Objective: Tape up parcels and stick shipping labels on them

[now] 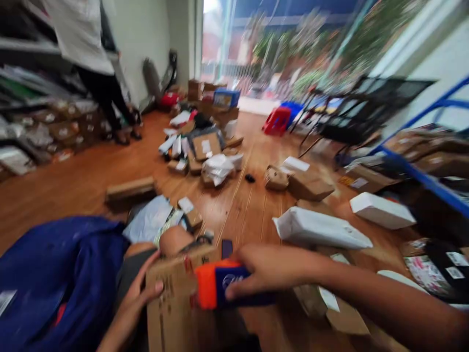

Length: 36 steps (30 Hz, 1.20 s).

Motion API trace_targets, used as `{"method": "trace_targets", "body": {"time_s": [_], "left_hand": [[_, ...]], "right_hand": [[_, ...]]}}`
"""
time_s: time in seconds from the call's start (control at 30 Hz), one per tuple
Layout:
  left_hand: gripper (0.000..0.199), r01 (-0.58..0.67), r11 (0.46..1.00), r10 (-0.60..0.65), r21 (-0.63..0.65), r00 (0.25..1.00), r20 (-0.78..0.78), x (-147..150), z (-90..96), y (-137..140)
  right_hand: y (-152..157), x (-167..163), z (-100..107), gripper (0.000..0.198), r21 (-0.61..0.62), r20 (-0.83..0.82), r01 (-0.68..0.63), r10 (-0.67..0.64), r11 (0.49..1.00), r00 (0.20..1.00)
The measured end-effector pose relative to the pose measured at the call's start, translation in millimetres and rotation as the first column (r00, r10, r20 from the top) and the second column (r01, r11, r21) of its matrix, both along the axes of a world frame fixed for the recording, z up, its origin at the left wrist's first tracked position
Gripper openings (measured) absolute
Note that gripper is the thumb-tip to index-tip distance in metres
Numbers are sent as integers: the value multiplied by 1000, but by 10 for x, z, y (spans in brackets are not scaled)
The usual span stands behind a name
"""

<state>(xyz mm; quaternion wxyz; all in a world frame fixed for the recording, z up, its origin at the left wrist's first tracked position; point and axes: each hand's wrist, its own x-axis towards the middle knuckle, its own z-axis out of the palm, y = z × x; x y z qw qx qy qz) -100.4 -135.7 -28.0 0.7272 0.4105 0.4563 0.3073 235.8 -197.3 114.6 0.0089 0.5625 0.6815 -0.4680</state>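
Left hand (137, 296) grips the cardboard box (169, 298) at its left edge; right hand (262, 269) holds the orange-and-blue object (220, 283) right of the box — long axis crosswise, orange end nearest it.

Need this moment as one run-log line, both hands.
left hand: holding cardboard box | right hand: gripping orange-and-blue object | orange end: toward box | contact with box: unclear, blurred

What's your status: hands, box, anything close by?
Left hand holding cardboard box. Right hand gripping orange-blue object beside it, contact unclear. White parcel lies beyond right forearm.
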Motion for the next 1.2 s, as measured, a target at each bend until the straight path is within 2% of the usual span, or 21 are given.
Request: {"method": "trace_targets", "body": {"time_s": [0.03,0.1,0.17,0.27,0.43,0.63,0.77,0.9,1.0,1.1,1.2], "left_hand": [[93,-51,998,51,-41,999,-16,-61,-79,-123],[107,-109,991,108,-80,994,-21,-102,-160,-261],[108,-116,990,114,-82,993,-23,-82,-167,-279],[105,-113,992,111,-56,993,-38,-31,-117,-225],[107,-104,994,102,-46,994,-28,-13,-70,-212],[106,-82,995,82,-51,997,-8,-28,-97,-228],[107,-89,995,89,-52,996,-18,-28,-93,-231],[109,-95,994,94,-59,995,-19,-38,-104,-241],[108,-89,994,89,-62,996,-7,-52,-134,-247],[105,-90,995,90,-46,996,-5,-57,-154,-245],[104,-83,996,83,-44,997,3,-55,-154,-239]], "right_hand": [[0,150,-32,52,-12,53,12,-11,1000,999],[11,467,-76,55,-103,93,59,-50,993,994],[5,716,-117,60,-172,108,120,-103,978,989],[-35,873,-211,65,-241,59,144,-133,960,989],[-2,871,-358,63,-262,-24,57,-65,963,998],[63,895,-314,64,-263,-18,64,-71,963,997],[-25,880,-110,57,-240,-59,23,-38,970,998],[-222,827,215,49,-85,-6,-59,58,995,998],[-302,779,337,48,1,94,-91,90,996,992],[-241,758,228,46,-65,159,-72,82,995,984],[-108,787,-69,47,-166,145,-1,25,986,989]]}}
